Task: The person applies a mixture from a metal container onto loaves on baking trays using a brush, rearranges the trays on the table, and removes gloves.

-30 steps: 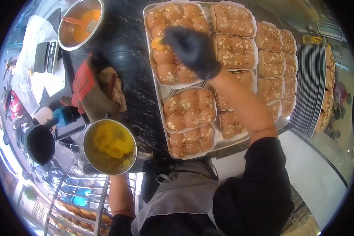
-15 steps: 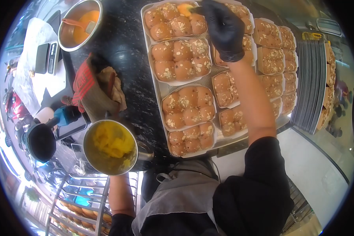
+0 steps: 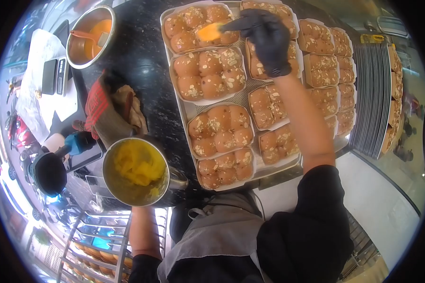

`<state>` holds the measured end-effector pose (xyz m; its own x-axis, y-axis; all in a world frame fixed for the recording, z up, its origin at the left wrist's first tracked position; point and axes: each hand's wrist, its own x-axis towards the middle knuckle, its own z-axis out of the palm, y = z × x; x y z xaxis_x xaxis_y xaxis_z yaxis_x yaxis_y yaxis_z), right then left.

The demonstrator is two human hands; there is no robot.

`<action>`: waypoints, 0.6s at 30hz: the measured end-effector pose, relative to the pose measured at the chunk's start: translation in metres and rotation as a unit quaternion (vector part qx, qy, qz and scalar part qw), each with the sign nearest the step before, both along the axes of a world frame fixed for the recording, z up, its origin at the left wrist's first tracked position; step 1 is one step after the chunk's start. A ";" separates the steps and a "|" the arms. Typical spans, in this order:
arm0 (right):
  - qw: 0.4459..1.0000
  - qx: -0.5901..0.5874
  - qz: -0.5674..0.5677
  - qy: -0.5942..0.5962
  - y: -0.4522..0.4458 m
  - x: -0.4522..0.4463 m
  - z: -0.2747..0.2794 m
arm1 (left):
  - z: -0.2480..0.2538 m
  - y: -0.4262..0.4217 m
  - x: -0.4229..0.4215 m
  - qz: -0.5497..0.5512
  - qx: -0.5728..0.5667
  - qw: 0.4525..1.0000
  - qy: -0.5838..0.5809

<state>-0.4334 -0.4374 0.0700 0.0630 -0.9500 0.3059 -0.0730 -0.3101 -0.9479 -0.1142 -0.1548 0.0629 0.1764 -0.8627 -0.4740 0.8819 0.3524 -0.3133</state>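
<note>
My right hand [image 3: 265,40], in a black glove, is closed around the dark handle of a pastry brush [image 3: 210,31]. The yellow-orange head of the brush is at the upper-left pack of buns [image 3: 193,18]. These are brown, glossy buns in paper trays, topped with flaked almonds. At lower left, my left forearm [image 3: 143,231] reaches beneath a metal pot [image 3: 164,188], which that hand holds tilted toward me. Soft yellow butter-like stuff [image 3: 139,162] fills part of the pot. The fingers of my left hand are hidden behind it.
Several bun packs sit on a metal baking tray [image 3: 178,101], with more beyond it. A stack of trays [image 3: 370,99] stands at right. Left are a bowl of orange liquid [image 3: 75,59] with a brush, a scale [image 3: 55,75], cloths [image 3: 99,108] and a rack [image 3: 97,214].
My right hand has brought the brush down and left, lower over the upper-left buns. The pot has shifted slightly right and up, and the view has shifted a little too.
</note>
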 end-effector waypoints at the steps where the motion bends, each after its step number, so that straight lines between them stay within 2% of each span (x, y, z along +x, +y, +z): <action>1: 0.999 0.011 0.028 -0.012 0.004 0.007 -0.007 | -0.002 0.001 -0.002 -0.014 0.001 1.000 -0.015; 4: 0.998 0.024 0.052 -0.009 0.008 -0.002 -0.020 | -0.006 0.004 -0.001 -0.058 0.002 0.996 -0.063; 6: 0.998 -0.034 0.041 -0.024 0.011 -0.012 -0.012 | -0.010 0.009 0.002 -0.083 0.002 0.992 -0.094; 7: 0.996 -0.086 0.019 0.020 0.011 -0.014 -0.013 | -0.012 0.010 0.002 -0.097 0.005 0.989 -0.110; 8: 0.996 -0.083 0.018 0.020 0.010 -0.016 -0.012 | -0.013 0.014 0.004 -0.111 0.008 0.986 -0.125; 9: 0.937 -0.247 0.054 0.242 0.006 -0.017 -0.009 | -0.017 0.012 0.003 -0.126 0.009 0.982 -0.140; 10: 0.802 -0.390 0.086 0.445 0.005 -0.019 -0.007 | -0.020 0.010 0.003 -0.142 0.010 0.978 -0.155; 11: 0.795 -0.443 0.099 0.401 0.010 -0.011 -0.012 | -0.023 0.005 0.004 -0.158 0.009 0.973 -0.170; 12: 0.795 -0.444 0.097 0.403 0.019 -0.006 -0.014 | -0.024 0.005 0.004 -0.172 0.006 0.967 -0.185; 15: 0.845 -0.361 0.083 0.385 0.041 -0.004 -0.007 | -0.026 0.011 0.001 -0.211 0.002 0.950 -0.229; 16: 0.845 -0.361 0.083 0.386 0.044 -0.003 -0.001 | -0.028 0.012 0.001 -0.223 0.001 0.944 -0.244; 17: 0.952 -0.239 0.028 0.191 0.052 0.002 0.010 | -0.029 0.013 0.001 -0.235 0.001 0.937 -0.260; 18: 0.994 -0.101 -0.029 -0.018 0.058 0.007 0.024 | -0.034 0.002 -0.002 -0.245 0.000 0.929 -0.276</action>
